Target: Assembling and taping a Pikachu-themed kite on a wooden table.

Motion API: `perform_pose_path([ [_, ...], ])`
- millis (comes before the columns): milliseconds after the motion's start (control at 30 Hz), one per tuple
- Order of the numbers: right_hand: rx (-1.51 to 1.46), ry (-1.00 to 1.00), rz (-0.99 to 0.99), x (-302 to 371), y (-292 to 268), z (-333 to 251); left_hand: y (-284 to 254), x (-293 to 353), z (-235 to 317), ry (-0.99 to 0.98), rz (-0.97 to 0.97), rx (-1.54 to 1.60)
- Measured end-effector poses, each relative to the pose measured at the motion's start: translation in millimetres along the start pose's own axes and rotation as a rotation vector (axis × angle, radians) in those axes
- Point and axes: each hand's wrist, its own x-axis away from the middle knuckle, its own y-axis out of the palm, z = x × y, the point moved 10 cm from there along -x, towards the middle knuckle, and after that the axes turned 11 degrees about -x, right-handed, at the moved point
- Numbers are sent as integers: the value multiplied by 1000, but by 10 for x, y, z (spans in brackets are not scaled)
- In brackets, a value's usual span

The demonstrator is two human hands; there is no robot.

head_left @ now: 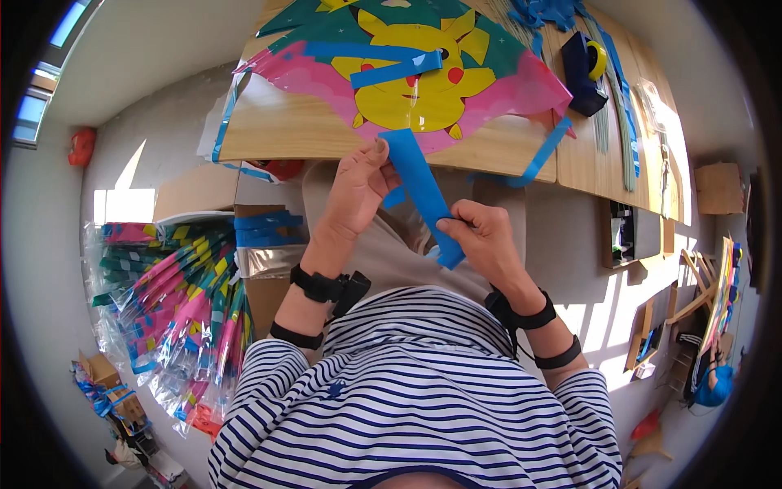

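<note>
Between my hands a strip of blue ribbon (422, 186) runs slantwise just off the table's near edge. My left hand (365, 173) pinches its upper end between thumb and fingers. Lower down, my right hand (479, 231) grips the strip near its other end. Beyond them a kite sheet (509, 106) in pink and green, with a yellow cartoon animal, lies on the wooden table (277, 134). Another blue strip (383, 75), folded back on itself, rests across the figure. A blue tail (544, 153) hangs from the sheet's right side over the table edge.
A dark blue tape dispenser (580, 77) with a yellow roll stands right of the kite, beside thin rods (623, 122). On the left are many packed kites in clear bags (175, 301) and bundled blue ribbon (267, 228). A cardboard box (719, 187) sits far right.
</note>
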Motion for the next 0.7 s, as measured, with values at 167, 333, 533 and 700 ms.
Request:
perform_pose_path([
  [167,122,48,-5,169,-148,334,-26,-46,384,80,132,-117],
  [333,211,93,-22,216,-267,567,-19,-14,510,109,161,-245],
  [533,353,124,-131,167,-280,807,61,37,526,116,179,-363],
  [700,-63,-67,50,-157,-304,118,310,133,412,80,75,-559],
])
